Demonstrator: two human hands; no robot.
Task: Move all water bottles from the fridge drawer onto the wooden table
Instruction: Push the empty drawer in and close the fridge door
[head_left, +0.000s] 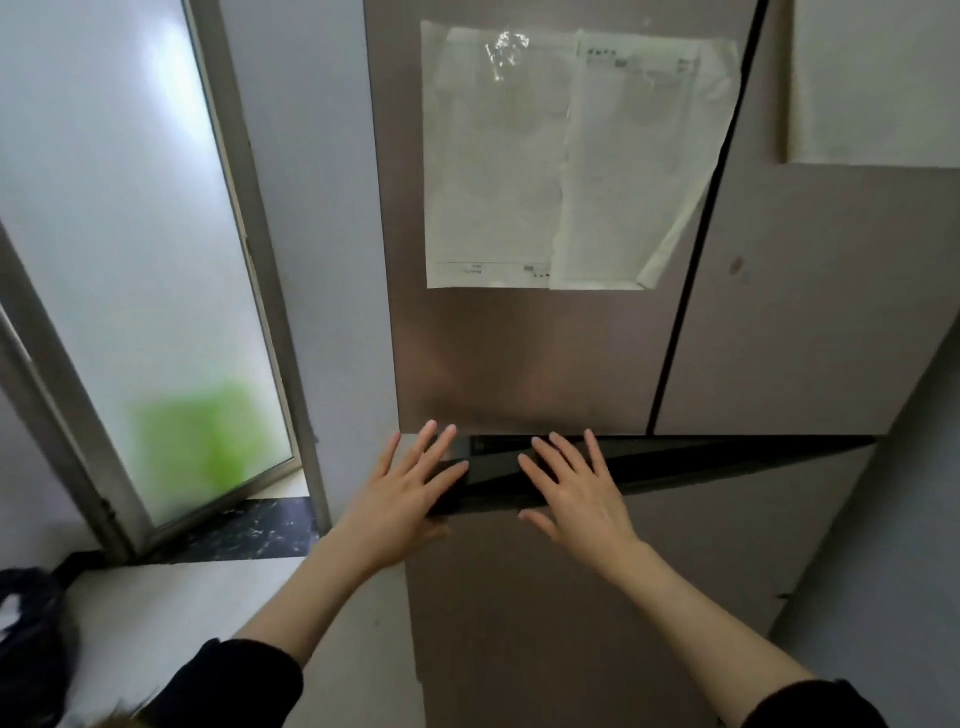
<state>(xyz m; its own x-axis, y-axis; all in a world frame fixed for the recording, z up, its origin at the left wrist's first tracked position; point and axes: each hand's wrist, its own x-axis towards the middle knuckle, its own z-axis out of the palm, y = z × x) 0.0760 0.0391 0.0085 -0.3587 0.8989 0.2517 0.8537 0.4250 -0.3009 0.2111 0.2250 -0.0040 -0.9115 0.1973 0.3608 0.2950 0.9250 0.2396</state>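
A tall brownish-grey fridge (519, 353) fills the middle of the view. Its lower drawer front (545, 597) sits below a dark gap (675, 462) under the upper doors. My left hand (410, 488) is flat with fingers spread at the left end of that gap, over the drawer's top edge. My right hand (576, 493) lies the same way just to its right, fingers spread. Neither hand holds anything. No water bottles and no wooden table are in view; the inside of the drawer is hidden.
Two paper sheets (561, 156) are stuck on the upper left fridge door. A frosted window (130, 260) with a metal frame stands to the left, above a dark marble sill (249, 530). A dark bag (31, 634) lies at the bottom left.
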